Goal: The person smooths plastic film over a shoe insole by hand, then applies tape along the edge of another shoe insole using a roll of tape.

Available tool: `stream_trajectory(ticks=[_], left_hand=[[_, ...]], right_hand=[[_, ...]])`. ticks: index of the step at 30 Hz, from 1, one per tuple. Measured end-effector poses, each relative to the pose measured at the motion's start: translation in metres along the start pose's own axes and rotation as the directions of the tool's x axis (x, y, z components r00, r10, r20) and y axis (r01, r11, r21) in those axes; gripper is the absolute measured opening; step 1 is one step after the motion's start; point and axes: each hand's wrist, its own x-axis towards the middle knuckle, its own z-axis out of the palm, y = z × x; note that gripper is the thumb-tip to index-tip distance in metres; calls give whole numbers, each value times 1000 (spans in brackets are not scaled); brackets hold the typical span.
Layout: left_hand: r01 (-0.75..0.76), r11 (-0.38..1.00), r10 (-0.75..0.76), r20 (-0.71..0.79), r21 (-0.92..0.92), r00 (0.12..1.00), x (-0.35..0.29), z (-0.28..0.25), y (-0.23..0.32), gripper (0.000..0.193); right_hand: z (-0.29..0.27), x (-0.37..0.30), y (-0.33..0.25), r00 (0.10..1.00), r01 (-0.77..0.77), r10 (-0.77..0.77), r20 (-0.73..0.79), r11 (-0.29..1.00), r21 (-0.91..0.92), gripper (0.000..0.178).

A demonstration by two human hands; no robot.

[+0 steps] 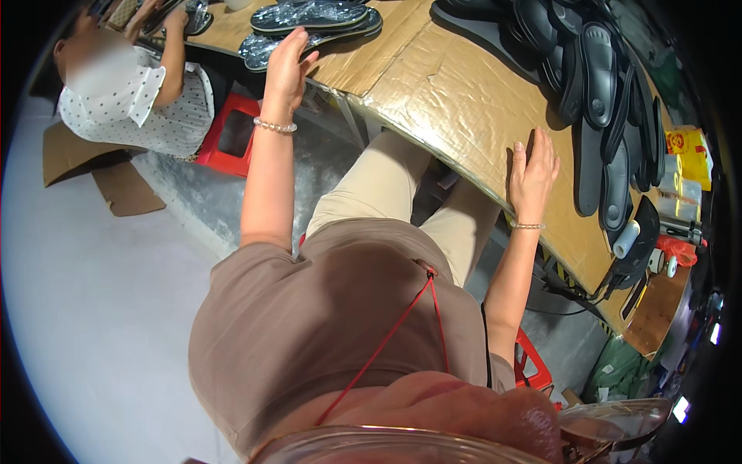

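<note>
My left hand reaches to the table's far left, its fingers stretched out and open. Its fingertips overlap the edge of a pair of dark shoe soles in clear, shiny plastic; whether they touch it I cannot tell. My right hand rests palm down by the near edge of the cardboard-covered table, fingers extended and holding nothing. To its right lies a heap of black slippers, nearest to that hand.
A co-worker in a dotted shirt sits at left on a red stool, hands at the table. Near the right edge are a white roll, a yellow package and a red plastic bag. Cardboard pieces lie on the floor.
</note>
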Motion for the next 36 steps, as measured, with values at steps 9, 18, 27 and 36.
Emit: stream_trajectory(ticks=[9,18,27,36], left_hand=[[-290,920,383,453,-263,805,-124,69,39,44],[563,810,233,971,-161,-58,-244,150,102,52],[92,967,217,958,-237,190,-211,141,138,22],[76,844,-535,820,531,205,-276,186,163,71]], right_hand=[[-4,-1,-1,1000,-9,9,-6,999,42,54],[-33,-16,16,976,2,137,-172,776,630,31],[-128,-91,88,831,-25,432,-350,659,752,27],[-123,-122,99,771,-59,540,-338,589,806,31]])
